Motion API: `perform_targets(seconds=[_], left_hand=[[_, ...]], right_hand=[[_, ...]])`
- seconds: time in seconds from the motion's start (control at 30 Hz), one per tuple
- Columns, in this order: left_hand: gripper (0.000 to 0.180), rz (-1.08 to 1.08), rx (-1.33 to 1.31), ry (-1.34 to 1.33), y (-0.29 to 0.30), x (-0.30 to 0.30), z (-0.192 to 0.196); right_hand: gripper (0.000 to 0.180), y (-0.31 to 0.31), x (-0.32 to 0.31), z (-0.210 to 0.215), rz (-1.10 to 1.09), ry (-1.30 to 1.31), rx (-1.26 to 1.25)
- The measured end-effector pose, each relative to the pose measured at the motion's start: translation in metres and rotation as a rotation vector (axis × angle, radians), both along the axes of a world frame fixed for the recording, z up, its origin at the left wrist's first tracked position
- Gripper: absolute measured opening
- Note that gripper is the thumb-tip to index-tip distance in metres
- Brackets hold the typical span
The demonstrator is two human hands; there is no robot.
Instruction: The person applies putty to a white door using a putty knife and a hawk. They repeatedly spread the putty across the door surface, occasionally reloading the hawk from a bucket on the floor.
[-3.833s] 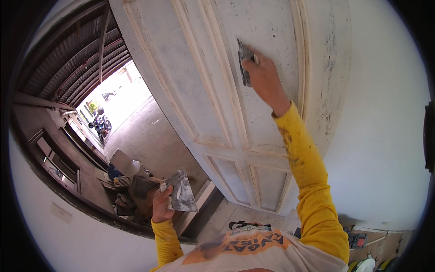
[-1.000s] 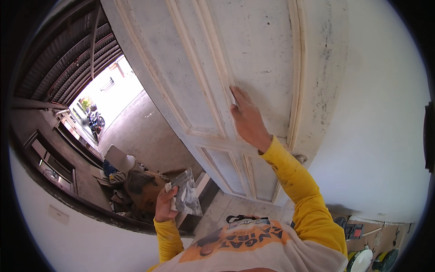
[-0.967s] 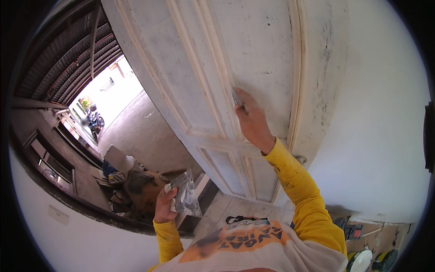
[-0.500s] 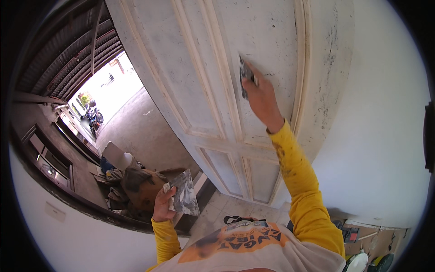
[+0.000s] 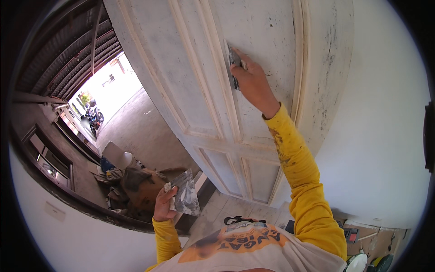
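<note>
My right hand (image 5: 254,86) is closed round a putty knife (image 5: 234,61), its wide blade laid against a recessed panel of a whitish door (image 5: 258,34). The blade meets the panel close to the raised moulding on its left. Dark specks and pits mark the door's face, and the mouldings look cream-coloured. Lower left, my left hand (image 5: 164,204) grips a flat, putty-smeared metal plate (image 5: 186,194) by its near edge, thumb on top. Whitish putty clings to the plate's face and edge. The plate is held away from the door.
Through the doorway lie a brown cardboard piece (image 5: 142,188) and piled odds and ends, with a motorcycle (image 5: 94,119) farther off. A white wall (image 5: 380,136) stands right of the door. Several tools and a white round thing (image 5: 357,262) are at lower right. Tiled floor (image 5: 217,209) lies below.
My right hand and the putty knife have slid left and slightly up across the panel, to beside the moulding. My left hand with the plate has hardly moved.
</note>
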State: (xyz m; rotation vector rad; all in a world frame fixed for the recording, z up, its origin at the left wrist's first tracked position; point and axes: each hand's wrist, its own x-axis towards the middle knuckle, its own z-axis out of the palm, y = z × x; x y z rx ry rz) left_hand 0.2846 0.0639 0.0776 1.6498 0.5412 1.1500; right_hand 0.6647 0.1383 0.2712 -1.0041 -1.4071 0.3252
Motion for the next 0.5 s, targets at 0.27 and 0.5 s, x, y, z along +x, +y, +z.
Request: perform_targets(seconds=[0.27, 0.5], left_hand=[[0.027, 0.045, -0.218, -0.095, -0.006, 0.011, 0.006], [0.027, 0.115, -0.449, -0.077, -0.01, 0.014, 0.016]], right_hand=[[0.051, 0.016, -0.003, -0.094, -0.285, -0.152, 0.142], [0.052, -0.011, -0.035, -0.12, -0.241, -0.192, 0.118]])
